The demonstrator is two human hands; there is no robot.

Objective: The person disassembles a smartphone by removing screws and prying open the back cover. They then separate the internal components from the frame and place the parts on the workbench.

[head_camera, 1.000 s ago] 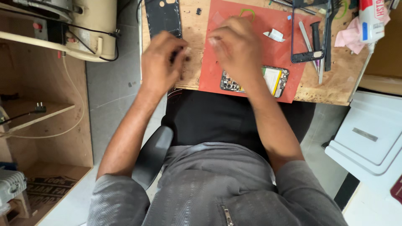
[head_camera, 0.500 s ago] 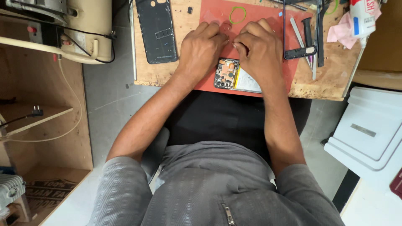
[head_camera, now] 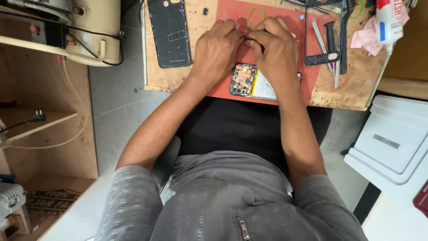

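Since half a second ago our two hands have drawn closer together over the red mat [head_camera: 307,85], and the opened phone [head_camera: 244,80] shows a little more between the wrists. Our left hand [head_camera: 217,50] and right hand [head_camera: 275,48] meet fingertip to fingertip at the far part of the mat; the fingers of both curl in and seem to pinch some small part between them, though it is too small for us to tell what it is. The opened phone lies on the near edge of the mat, just below the hands, its circuit board bare on the left and a pale panel on the right, partly under the right wrist. A green ring [head_camera: 256,17] lies on the mat just beyond the fingers. Left of the mat, a black back cover [head_camera: 169,33] rests flat on the wooden tabletop [head_camera: 352,89]. To the right lie a black phone frame [head_camera: 323,31], some slim tools [head_camera: 322,42], a pink cloth [head_camera: 363,35] and a white tube [head_camera: 389,20]. A beige machine [head_camera: 96,27] stands far left, off the tabletop.
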